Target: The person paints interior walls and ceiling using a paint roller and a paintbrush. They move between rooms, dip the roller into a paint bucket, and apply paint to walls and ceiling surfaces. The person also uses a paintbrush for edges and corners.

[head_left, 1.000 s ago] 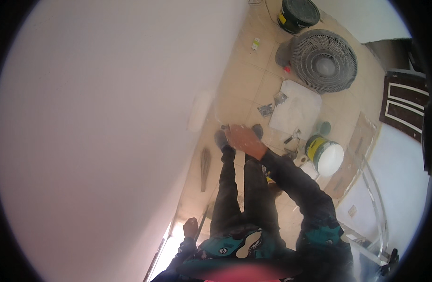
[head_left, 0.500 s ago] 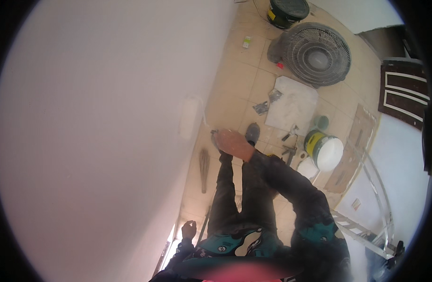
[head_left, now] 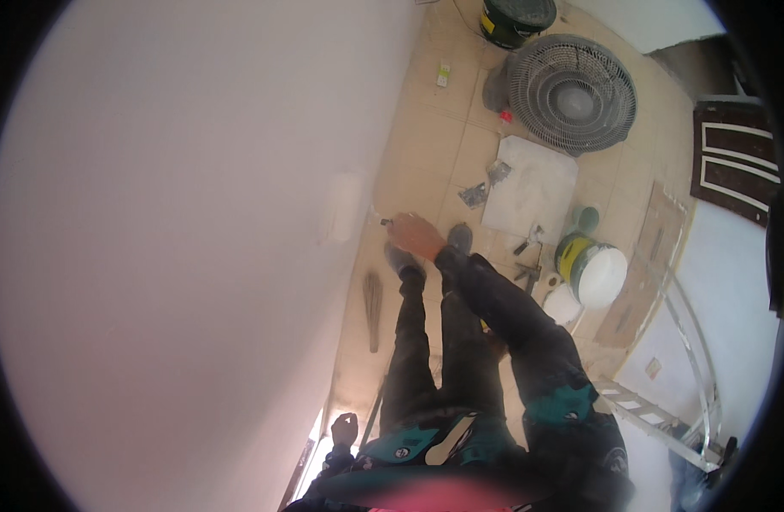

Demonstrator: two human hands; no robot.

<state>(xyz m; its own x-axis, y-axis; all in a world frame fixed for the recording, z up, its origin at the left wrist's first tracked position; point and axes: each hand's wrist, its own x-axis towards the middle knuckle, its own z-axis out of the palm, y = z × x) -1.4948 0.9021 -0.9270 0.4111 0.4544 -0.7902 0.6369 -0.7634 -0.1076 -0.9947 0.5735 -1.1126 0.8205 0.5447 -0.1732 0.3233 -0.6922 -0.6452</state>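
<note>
My right hand (head_left: 413, 235) is stretched out low toward the white wall (head_left: 195, 256), its fingers closed on a small slim tool (head_left: 383, 222). The tool's tip points at the wall just right of a white rectangular wall plate (head_left: 344, 207). My dark-sleeved right arm runs back from the hand to the lower right. My left hand (head_left: 344, 429) hangs low by the wall's foot, dark and curled; whether it holds anything is not visible. My legs and shoes stand on beige floor tiles below the right hand.
On the tiled floor lie a long brush-like tool (head_left: 372, 307), a white board (head_left: 537, 188), small hand tools (head_left: 527, 256) and a green-and-white bucket (head_left: 592, 269). A round fan (head_left: 571, 94) and a dark bucket (head_left: 515, 19) stand farther off. A metal ladder (head_left: 665, 410) is at the right.
My right hand has moved a little left, closer to the wall plate. The left hand stays low by the wall.
</note>
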